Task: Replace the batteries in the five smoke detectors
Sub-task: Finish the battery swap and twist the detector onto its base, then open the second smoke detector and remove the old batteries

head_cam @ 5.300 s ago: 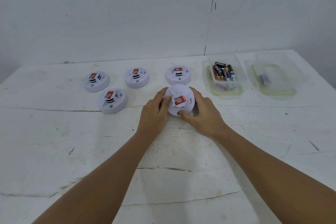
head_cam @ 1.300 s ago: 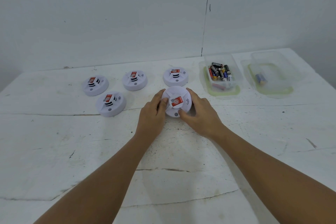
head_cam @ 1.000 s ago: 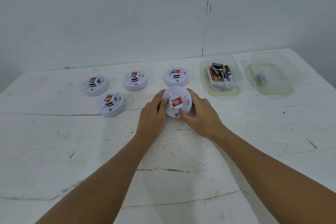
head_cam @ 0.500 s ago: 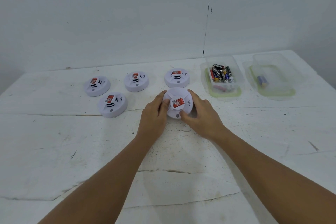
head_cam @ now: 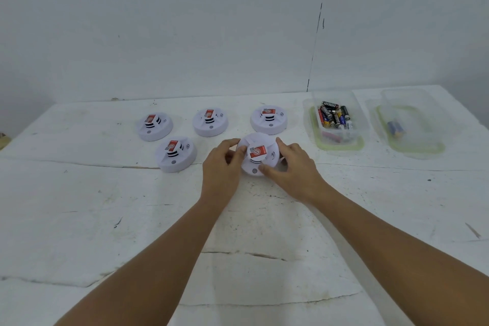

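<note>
You have 5 smoke detectors (head_cam: 258,154) | 2 clear containers (head_cam: 336,141) | 2 hands (head_cam: 221,167) | 1 table (head_cam: 79,206) | loose batteries (head_cam: 334,115): too jumbled for you to count

I am seeing both forearms running off the bottom edge. The left hand (head_cam: 221,167) and right hand (head_cam: 296,167) are covering the sides of the near detector (head_cam: 258,153). The sticker print is reading too small for me.
</note>
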Tool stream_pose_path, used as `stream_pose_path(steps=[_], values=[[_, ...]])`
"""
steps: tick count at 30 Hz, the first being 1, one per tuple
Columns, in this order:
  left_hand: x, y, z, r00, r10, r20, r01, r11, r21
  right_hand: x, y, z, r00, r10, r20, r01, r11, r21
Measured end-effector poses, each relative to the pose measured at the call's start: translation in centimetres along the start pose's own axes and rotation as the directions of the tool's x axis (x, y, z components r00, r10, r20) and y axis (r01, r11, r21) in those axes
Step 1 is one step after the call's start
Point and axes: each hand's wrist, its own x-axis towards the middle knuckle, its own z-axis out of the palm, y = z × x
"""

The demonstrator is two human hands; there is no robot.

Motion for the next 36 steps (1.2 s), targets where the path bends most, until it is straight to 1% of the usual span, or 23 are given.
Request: stream_pose_path(steps=[4, 7, 10, 14, 18, 21, 24, 27, 29, 30, 31, 32, 34, 36], values=[[1.6, 0.4, -1.7, 0.997, -0.074, -0.037, 0.075, 0.996, 0.038, 1.1, -1.8, 1.4, 0.999, 0.029, -0.039, -0.025, 0.994, 0.108], [2.7, 0.3, -2.6, 0.994, -0.098, -0.045, 0.102, 0.99, 0.096, 2.1, -2.6, 2.3, 0.996, 0.071, -0.054, -0.068, 0.995, 0.067], [3.3, -0.1, -2.8, 0.994, -0.11, -0.018, 0.111, 0.981, 0.159, 2.9, -2.9, 2.7, 0.991, 0.112, -0.072, -0.111, 0.994, 0.016], [3.5, -0.2, -2.7, 0.992, -0.123, -0.016, 0.124, 0.976, 0.179, 3.1, -2.9, 2.9, 0.987, 0.145, -0.073, -0.148, 0.988, -0.043], [3.3, 0.2, -2.8, 0.995, -0.095, -0.011, 0.096, 0.974, 0.207, 2.8, -3.1, 2.9, 0.986, 0.136, -0.098, -0.143, 0.987, -0.069], [3.2, 0.6, -2.9, 0.997, -0.075, 0.015, 0.069, 0.962, 0.266, 2.8, -3.1, 3.0, 0.984, 0.154, -0.09, -0.159, 0.986, -0.054], [3.1, 0.5, -3.5, 0.998, -0.055, 0.04, 0.041, 0.952, 0.303, 2.7, -3.2, 3.2, 0.979, 0.168, -0.114, -0.165, 0.986, 0.036], [2.9, 0.2, -5.3, 0.999, 0.045, -0.005, -0.041, 0.944, 0.328, 2.5, -3.9, 3.3, 0.972, 0.112, -0.207, -0.092, 0.99, 0.105], [3.1, -0.5, -6.9, 0.989, 0.131, -0.063, -0.089, 0.889, 0.449, 2.5, -5.0, 3.6, 0.962, 0.039, -0.27, -0.007, 0.993, 0.117], [3.4, -0.9, -7.6, 0.985, 0.151, -0.079, -0.087, 0.846, 0.526, 2.4, -5.6, 3.8, 0.958, 0.001, -0.288, 0.035, 0.992, 0.122], [3.7, -1.4, -8.3, 0.987, 0.141, -0.083, -0.064, 0.8, 0.596, 2.4, -6.4, 4.0, 0.954, -0.032, -0.299, 0.074, 0.989, 0.13], [4.0, -1.7, -9.0, 0.992, 0.098, -0.074, -0.025, 0.755, 0.655, 2.4, -7.0, 4.3, 0.952, -0.057, -0.301, 0.103, 0.985, 0.14], [4.4, -2.1, -9.8, 0.998, -0.041, -0.041, 0.058, 0.671, 0.74, 2.4, -8.2, 4.9, 0.956, -0.084, -0.282, 0.135, 0.977, 0.166], [4.7, -2.5, -10.4, 0.988, -0.154, 0.005, 0.094, 0.632, 0.77, 2.4, -9.2, 5.4, 0.962, -0.108, -0.252, 0.159, 0.968, 0.192]])
